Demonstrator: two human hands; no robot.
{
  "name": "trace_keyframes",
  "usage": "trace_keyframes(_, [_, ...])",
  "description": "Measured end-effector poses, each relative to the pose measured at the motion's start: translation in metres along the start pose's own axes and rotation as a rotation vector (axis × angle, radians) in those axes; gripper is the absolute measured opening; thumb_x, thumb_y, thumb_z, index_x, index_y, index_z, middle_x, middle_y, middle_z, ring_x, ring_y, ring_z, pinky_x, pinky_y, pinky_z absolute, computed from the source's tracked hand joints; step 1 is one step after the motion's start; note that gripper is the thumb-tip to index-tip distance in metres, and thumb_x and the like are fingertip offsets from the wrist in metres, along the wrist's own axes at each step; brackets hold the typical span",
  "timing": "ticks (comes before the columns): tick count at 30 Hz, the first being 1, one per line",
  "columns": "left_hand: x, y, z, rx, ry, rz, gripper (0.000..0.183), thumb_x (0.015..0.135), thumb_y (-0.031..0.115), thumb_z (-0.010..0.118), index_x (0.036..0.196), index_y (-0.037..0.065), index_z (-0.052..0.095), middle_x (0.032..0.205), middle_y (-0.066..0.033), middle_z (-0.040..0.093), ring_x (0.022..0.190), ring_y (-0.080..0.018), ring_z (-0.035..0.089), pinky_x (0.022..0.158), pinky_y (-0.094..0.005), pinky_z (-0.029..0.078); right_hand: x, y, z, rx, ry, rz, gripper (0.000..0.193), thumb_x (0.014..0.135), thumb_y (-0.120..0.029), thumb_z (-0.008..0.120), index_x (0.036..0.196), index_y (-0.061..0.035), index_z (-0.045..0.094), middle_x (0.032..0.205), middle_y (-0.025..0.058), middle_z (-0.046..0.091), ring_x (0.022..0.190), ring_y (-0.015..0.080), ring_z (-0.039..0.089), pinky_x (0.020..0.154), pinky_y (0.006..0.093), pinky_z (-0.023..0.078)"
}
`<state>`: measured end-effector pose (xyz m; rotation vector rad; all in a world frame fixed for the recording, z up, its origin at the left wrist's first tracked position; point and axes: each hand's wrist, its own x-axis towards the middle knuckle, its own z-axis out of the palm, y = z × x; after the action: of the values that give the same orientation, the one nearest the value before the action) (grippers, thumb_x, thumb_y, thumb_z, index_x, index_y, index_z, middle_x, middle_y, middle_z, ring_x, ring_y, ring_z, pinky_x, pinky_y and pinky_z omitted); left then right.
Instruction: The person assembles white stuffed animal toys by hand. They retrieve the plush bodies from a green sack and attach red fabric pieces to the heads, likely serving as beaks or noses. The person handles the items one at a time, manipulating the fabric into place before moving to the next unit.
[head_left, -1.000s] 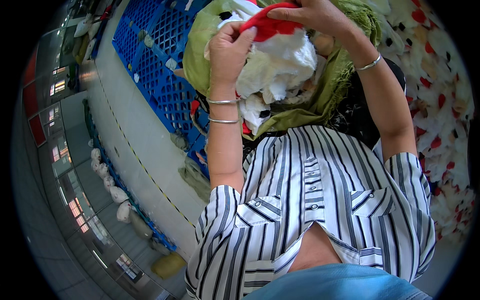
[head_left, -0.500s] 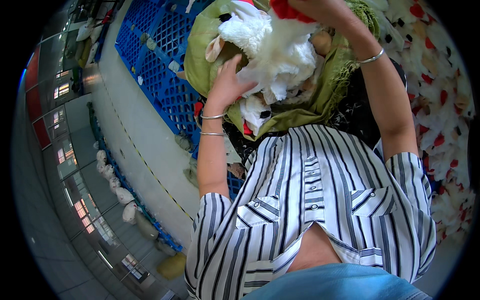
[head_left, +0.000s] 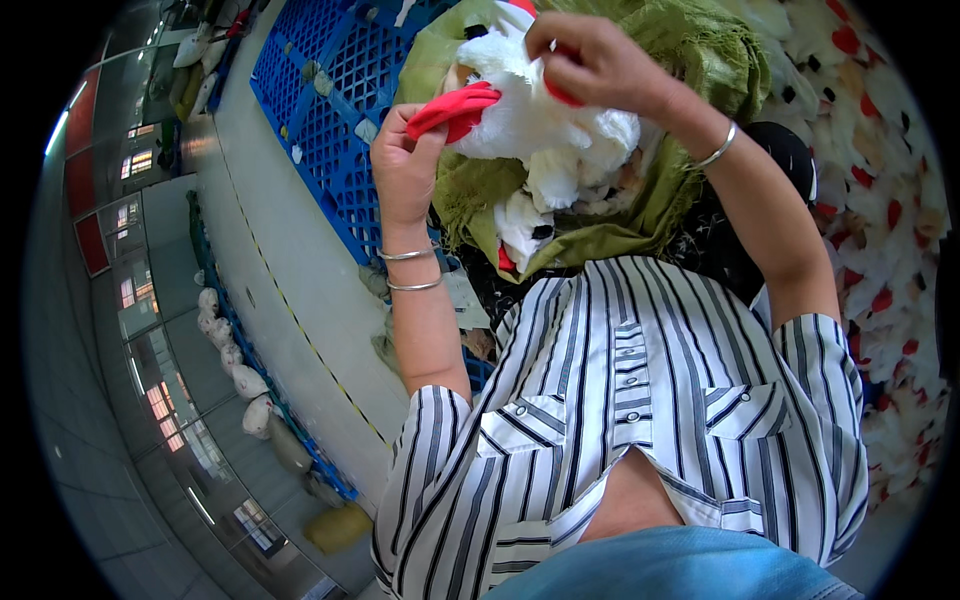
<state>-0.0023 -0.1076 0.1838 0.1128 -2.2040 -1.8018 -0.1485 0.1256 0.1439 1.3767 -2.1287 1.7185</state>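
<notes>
A limp white plush piece (head_left: 510, 120) with red fabric parts, like an unstuffed toy skin, is stretched between my hands over an open green woven sack (head_left: 690, 40). My left hand (head_left: 403, 175) is closed, pinching a red fabric flap (head_left: 462, 108) at the plush's left side. On the other side my right hand (head_left: 600, 65) is closed too, its fingers gripping the plush beside another red part, which they partly cover. More white plush pieces lie in the sack; one with a black patch (head_left: 522, 228) sticks out at its near edge.
Blue plastic pallets (head_left: 335, 110) stand left of the sack. A large heap of white plush pieces with red parts (head_left: 880, 215) spreads along the right. Beyond a pale floor (head_left: 290, 260) with a striped line, white bags (head_left: 248, 380) sit in a row at far left.
My left hand has come up out of the sack's left side and now pinches the red flap. The right hand has moved left and nearer. The white plush is spread between them.
</notes>
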Motion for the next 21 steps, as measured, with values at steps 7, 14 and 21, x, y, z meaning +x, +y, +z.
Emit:
trace_keyframes(7, [0.004, 0.004, 0.028, -0.083, -0.016, -0.015, 0.014, 0.091, 0.005, 0.066, 0.104, 0.001, 0.062, 0.099, -0.0038, 0.067, 0.085, -0.0081, 0.062, 0.08, -0.0238, 0.052, -0.006, -0.01, 0.019, 0.019, 0.0, -0.102, 0.018, 0.091, -0.01, 0.068, 0.104, 0.0018, 0.066, 0.087, 0.0133, 0.067, 0.075, 0.0255, 0.063, 0.071, 0.0337, 0.052])
trace_keyframes(14, [0.001, 0.01, 0.038, -0.027, -0.11, -0.069, 0.019, 0.089, 0.003, 0.061, 0.108, 0.004, 0.063, 0.099, -0.0003, 0.066, 0.087, -0.0061, 0.06, 0.079, -0.0233, 0.051, -0.005, -0.02, 0.02, 0.115, -0.043, 0.011, 0.021, 0.083, -0.015, 0.075, 0.096, 0.0001, 0.068, 0.08, 0.0134, 0.068, 0.069, 0.0244, 0.064, 0.066, 0.0328, 0.052])
trace_keyframes(21, [0.004, -0.002, 0.041, -0.087, -0.156, -0.028, 0.017, 0.091, 0.002, 0.06, 0.108, 0.001, 0.061, 0.104, -0.0046, 0.068, 0.093, -0.0101, 0.064, 0.086, -0.0274, 0.053, -0.004, -0.023, 0.021, 0.265, -0.057, 0.257, 0.016, 0.083, -0.006, 0.074, 0.091, 0.0005, 0.063, 0.076, 0.0063, 0.062, 0.068, 0.0118, 0.056, 0.065, 0.0278, 0.049])
